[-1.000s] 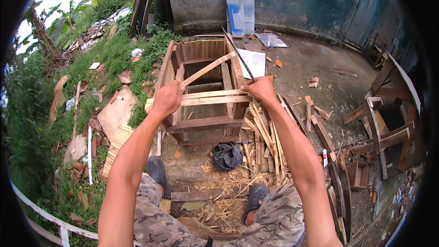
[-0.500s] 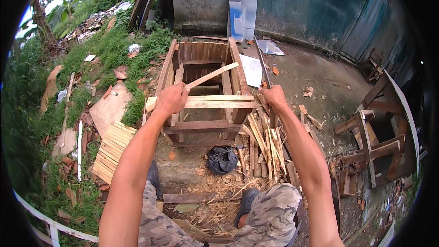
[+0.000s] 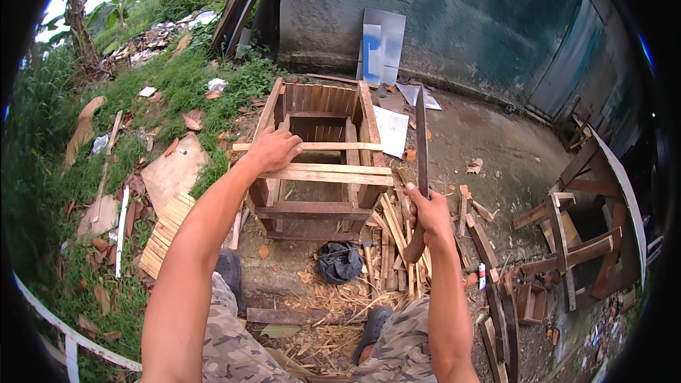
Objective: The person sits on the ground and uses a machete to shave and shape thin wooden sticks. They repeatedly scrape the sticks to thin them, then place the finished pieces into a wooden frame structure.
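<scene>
My left hand (image 3: 275,150) grips a thin, pale wooden strip (image 3: 342,147) near its left end. The strip lies crosswise over a brown wooden frame (image 3: 369,119), like an upturned stool or crate with slatted inner walls. Just nearer to me, more pale strips (image 3: 333,173) span the same frame side by side. On the right, my right hand (image 3: 430,214) is closed round the handle of a machete (image 3: 422,138). Its long dark blade points away from me, upright in the view, beside the frame's right side.
Split wood strips (image 3: 394,241) and shavings cover the ground by my feet, with a black plastic bag (image 3: 339,262) and a hammer (image 3: 370,268). Tied pale slats (image 3: 164,237) lie left on the grass. A wooden frame piece (image 3: 567,248) stands at right; a wall (image 3: 482,28) rises behind.
The strip in my left hand has swung from a diagonal to lying across the frame. My right hand has moved lower, and the machete blade now stands straighter.
</scene>
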A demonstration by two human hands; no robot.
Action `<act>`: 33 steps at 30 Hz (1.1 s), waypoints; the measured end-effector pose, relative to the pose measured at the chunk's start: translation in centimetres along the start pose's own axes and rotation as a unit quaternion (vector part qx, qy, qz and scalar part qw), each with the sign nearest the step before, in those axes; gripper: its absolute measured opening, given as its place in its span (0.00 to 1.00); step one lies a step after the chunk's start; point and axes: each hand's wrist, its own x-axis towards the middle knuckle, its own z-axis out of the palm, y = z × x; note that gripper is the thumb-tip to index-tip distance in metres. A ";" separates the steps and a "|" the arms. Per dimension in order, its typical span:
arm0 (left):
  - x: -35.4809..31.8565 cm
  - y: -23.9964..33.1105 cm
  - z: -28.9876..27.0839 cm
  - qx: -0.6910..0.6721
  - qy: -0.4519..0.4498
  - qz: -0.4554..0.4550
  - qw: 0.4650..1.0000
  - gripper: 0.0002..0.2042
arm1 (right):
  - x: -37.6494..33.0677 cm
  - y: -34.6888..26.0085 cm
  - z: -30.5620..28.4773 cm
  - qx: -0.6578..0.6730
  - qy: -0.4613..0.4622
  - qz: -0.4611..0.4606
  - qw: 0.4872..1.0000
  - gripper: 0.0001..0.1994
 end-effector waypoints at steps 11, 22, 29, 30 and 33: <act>0.0 0.2 0.6 -0.110 -0.103 -0.066 0.986 0.20 | -2.8 6.2 -2.7 0.125 -0.018 0.087 0.988 0.16; 0.2 0.9 -0.2 -0.128 -0.124 -0.051 0.983 0.21 | -2.7 5.8 -3.6 0.115 -0.010 0.092 0.989 0.16; 0.0 0.8 0.4 -0.138 -0.057 -0.024 0.988 0.19 | -2.3 6.0 -3.3 0.113 -0.017 0.091 0.989 0.16; 0.0 0.8 0.5 -0.130 -0.075 -0.039 0.988 0.20 | -2.2 6.0 -3.3 0.111 -0.015 0.085 0.990 0.16; 0.1 0.9 0.8 -0.117 -0.123 -0.073 0.983 0.23 | -2.1 6.0 -3.3 0.108 -0.013 0.082 0.991 0.16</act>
